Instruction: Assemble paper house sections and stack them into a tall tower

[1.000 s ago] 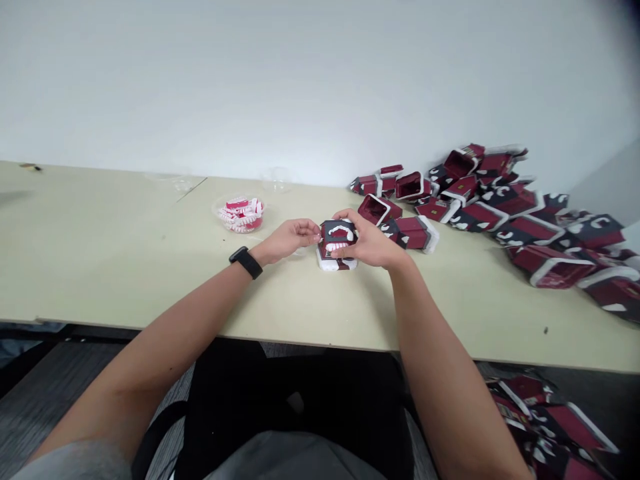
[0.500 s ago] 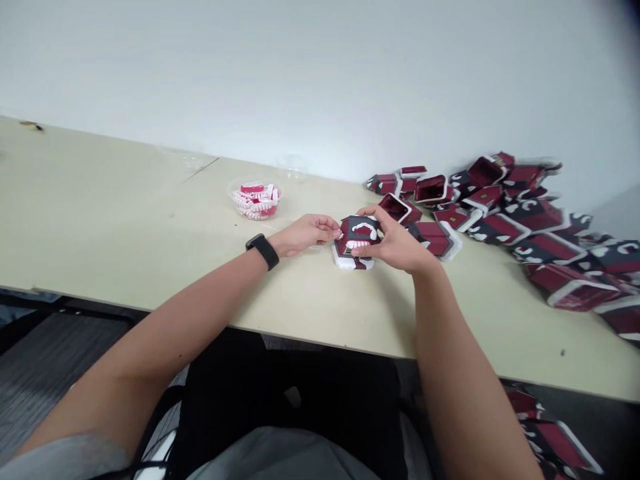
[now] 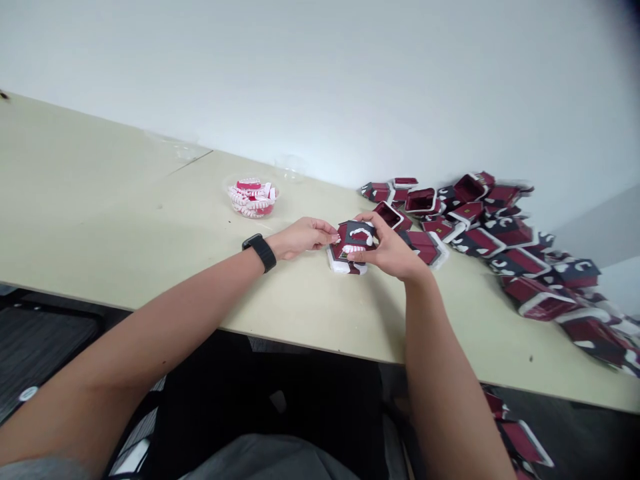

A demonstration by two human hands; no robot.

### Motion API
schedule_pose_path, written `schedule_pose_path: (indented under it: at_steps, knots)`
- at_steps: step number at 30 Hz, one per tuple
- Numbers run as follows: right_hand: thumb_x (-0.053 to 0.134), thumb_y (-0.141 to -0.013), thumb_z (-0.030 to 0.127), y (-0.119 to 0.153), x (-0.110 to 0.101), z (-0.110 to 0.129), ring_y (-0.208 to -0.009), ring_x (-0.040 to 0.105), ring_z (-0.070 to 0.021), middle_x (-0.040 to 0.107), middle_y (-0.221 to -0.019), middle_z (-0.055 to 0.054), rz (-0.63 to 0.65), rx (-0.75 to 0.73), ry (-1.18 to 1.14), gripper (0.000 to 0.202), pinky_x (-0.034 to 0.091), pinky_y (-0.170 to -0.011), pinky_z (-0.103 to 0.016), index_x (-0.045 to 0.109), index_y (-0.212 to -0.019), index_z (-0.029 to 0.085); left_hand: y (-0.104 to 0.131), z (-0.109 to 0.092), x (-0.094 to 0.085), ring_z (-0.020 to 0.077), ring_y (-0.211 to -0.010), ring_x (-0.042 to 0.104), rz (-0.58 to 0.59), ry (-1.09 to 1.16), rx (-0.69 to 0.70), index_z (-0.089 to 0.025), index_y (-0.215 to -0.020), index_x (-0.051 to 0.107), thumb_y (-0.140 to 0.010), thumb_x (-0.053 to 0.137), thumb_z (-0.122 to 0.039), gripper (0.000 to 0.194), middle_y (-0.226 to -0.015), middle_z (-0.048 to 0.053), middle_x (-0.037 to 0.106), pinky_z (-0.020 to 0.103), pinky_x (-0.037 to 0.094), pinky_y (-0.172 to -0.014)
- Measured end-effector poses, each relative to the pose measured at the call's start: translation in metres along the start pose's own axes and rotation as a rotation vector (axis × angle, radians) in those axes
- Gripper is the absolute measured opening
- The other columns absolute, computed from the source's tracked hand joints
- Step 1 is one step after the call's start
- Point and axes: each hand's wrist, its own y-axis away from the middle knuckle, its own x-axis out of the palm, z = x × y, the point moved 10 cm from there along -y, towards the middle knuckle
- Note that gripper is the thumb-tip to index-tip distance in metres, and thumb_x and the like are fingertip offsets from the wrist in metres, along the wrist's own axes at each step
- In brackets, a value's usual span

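A small dark red house (image 3: pixel 354 233) with a grey roof and white trim rests on the pale table (image 3: pixel 280 300). My right hand (image 3: pixel 393 250) is wrapped around its right side, thumb at the front near a white striped piece. On the other side, my left hand (image 3: pixel 306 238), with a black watch on the wrist, pinches at the house's left edge. Whatever its fingertips hold is too small to make out. Behind my left wrist sits a clear bowl (image 3: pixel 227 193) of red and white striped pieces (image 3: pixel 253 198).
A heap of similar red and grey houses (image 3: pixel 515 261) covers the right side of the table by the wall. Thin clear plastic (image 3: pixel 290 167) lies near the back edge. More red pieces (image 3: pixel 525 441) are below the table at the lower right.
The whole view has shifted slightly. Both hands keep nearly the same hold at the house, with my left fingertips still at its left edge.
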Motion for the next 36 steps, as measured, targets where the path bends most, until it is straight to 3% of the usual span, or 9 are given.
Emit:
schedule_pose_path:
  at_steps: [8, 12, 14, 18, 21, 26, 31, 36]
  knots:
    - [0.092, -0.066, 0.037, 0.001, 0.0, 0.004, -0.1, 0.068, -0.0263, 0.067, -0.116, -0.003, -0.003, -0.019, 0.02, 0.071, 0.059, -0.093, -0.045, 0.052, -0.124, 0.03, -0.002, 0.007, 0.002, 0.0128, -0.074, 0.057, -0.016, 0.049, -0.002, -0.014, -0.083, 0.073, -0.071, 0.092, -0.03, 0.027, -0.084, 0.005, 0.071, 0.033, 0.044, -0.075]
    - [0.09, -0.064, 0.034, 0.001, -0.001, 0.007, -0.097, 0.067, -0.0253, 0.066, -0.116, -0.002, -0.018, -0.027, 0.039, 0.069, 0.059, -0.089, -0.043, 0.053, -0.122, 0.03, -0.006, 0.006, -0.003, 0.0147, -0.08, 0.061, -0.114, -0.022, 0.057, -0.014, -0.084, 0.071, -0.074, 0.087, -0.02, 0.02, -0.088, 0.006, 0.071, 0.035, 0.048, -0.083]
    - [0.089, -0.064, 0.033, 0.0, -0.001, 0.007, -0.095, 0.067, -0.0248, 0.065, -0.116, -0.002, -0.017, -0.024, 0.055, 0.068, 0.059, -0.085, -0.041, 0.053, -0.122, 0.03, -0.008, 0.001, -0.005, 0.0171, -0.088, 0.064, -0.16, -0.027, 0.106, -0.014, -0.093, 0.071, -0.071, 0.086, -0.013, 0.026, -0.099, 0.008, 0.073, 0.036, 0.051, -0.088]
    - [0.088, -0.064, 0.031, -0.002, -0.003, 0.006, -0.093, 0.066, -0.0253, 0.064, -0.109, -0.001, -0.018, -0.008, 0.102, 0.068, 0.056, -0.083, -0.04, 0.052, -0.121, 0.029, -0.013, -0.003, 0.01, 0.0217, -0.102, 0.068, -0.038, 0.024, 0.125, -0.013, -0.109, 0.073, -0.071, 0.082, -0.008, 0.039, -0.119, 0.014, 0.074, 0.041, 0.052, -0.099]
    - [0.087, -0.062, 0.03, -0.003, -0.002, 0.007, -0.092, 0.064, -0.0248, 0.063, -0.107, -0.001, -0.019, -0.007, 0.116, 0.068, 0.055, -0.084, -0.04, 0.051, -0.12, 0.029, -0.014, -0.006, 0.017, 0.0238, -0.107, 0.069, 0.061, 0.024, 0.133, -0.012, -0.11, 0.076, -0.073, 0.083, -0.01, 0.038, -0.118, 0.015, 0.076, 0.044, 0.05, -0.106]
    - [0.088, -0.063, 0.03, -0.002, 0.0, 0.004, -0.093, 0.065, -0.0234, 0.063, -0.108, 0.0, -0.006, -0.008, 0.016, 0.069, 0.056, -0.081, -0.037, 0.051, -0.121, 0.029, -0.01, -0.006, 0.008, 0.0238, -0.108, 0.071, 0.095, -0.003, 0.091, -0.014, -0.107, 0.081, -0.074, 0.088, -0.017, 0.034, -0.118, 0.015, 0.078, 0.044, 0.048, -0.108]
    - [0.089, -0.065, 0.03, -0.002, 0.0, 0.002, -0.096, 0.066, -0.0238, 0.064, -0.11, 0.0, -0.007, -0.007, 0.036, 0.07, 0.057, -0.085, -0.038, 0.051, -0.123, 0.03, -0.006, -0.006, 0.004, 0.0233, -0.111, 0.07, 0.107, -0.027, 0.091, -0.016, -0.111, 0.081, -0.075, 0.09, -0.022, 0.038, -0.119, 0.012, 0.078, 0.044, 0.047, -0.111]
    - [0.091, -0.066, 0.034, -0.002, 0.002, 0.005, -0.099, 0.066, -0.0248, 0.065, -0.11, 0.0, -0.005, -0.006, 0.013, 0.071, 0.058, -0.086, -0.039, 0.051, -0.123, 0.031, -0.003, -0.02, 0.003, 0.0258, -0.115, 0.069, 0.059, -0.11, 0.166, -0.014, -0.118, 0.076, -0.082, 0.085, -0.044, 0.047, -0.123, 0.014, 0.076, 0.047, 0.047, -0.111]
